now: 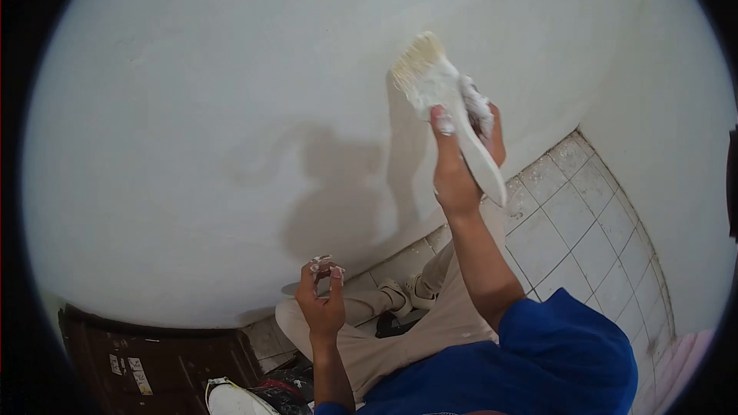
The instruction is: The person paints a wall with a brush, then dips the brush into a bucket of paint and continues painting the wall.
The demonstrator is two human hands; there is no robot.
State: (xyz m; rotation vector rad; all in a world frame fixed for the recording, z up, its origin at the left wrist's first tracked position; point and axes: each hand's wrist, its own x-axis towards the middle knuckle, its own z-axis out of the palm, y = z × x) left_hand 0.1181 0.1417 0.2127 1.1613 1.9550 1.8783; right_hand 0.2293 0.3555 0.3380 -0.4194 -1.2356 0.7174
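Observation:
My right hand (461, 146) grips a wide paintbrush (480, 161) by its white handle, with the thumb pressed on the near side and the paint-coated fingers behind. The brush's pale bristles (419, 61) point up and left, right at the white wall (192, 107), and thick white paint covers their base. Lower down, my left hand (321, 303) hovers over my bent knee, half curled, thumb apart from the fingers. White smears mark its fingertips, and nothing shows between them.
Tiled floor (565, 207) meets the wall along a slanting edge, with a second wall (676, 146) at right. At the lower left are a dark brown panel with stickers (154, 361) and a white rounded container (234, 398). My sandals (407, 296) rest near the wall base.

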